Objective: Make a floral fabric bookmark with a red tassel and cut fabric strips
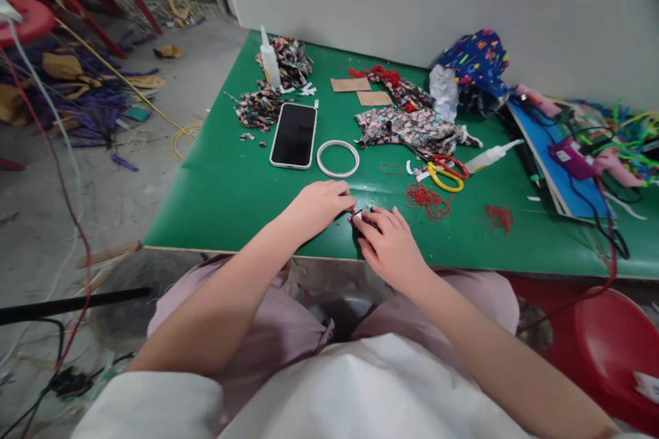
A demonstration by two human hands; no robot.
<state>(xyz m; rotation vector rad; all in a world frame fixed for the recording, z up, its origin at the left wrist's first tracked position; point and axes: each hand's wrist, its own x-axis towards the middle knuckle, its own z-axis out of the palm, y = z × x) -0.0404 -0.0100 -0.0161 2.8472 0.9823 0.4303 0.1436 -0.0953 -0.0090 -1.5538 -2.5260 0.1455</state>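
Note:
Near the front edge of the green table, my left hand [324,207] is closed in a pinch on one end of a small dark and red piece with a white bit on it [357,215]. Its exact kind is too small to tell. My right hand [392,241] presses its thumb and forefinger to the other end, the remaining fingers bent over the table. Just beyond my hands lie a white roll of tape [320,163] and a phone [294,136]. A tangle of red elastic loops [428,202] is right of my right hand.
Scissors [447,182] with red and yellow handles lie by a glue bottle [491,156]. Another glue bottle [269,62] stands at the back left. Floral fabric pieces [406,127] spread across the back. A blue folder [550,158] carries cords and tools at right.

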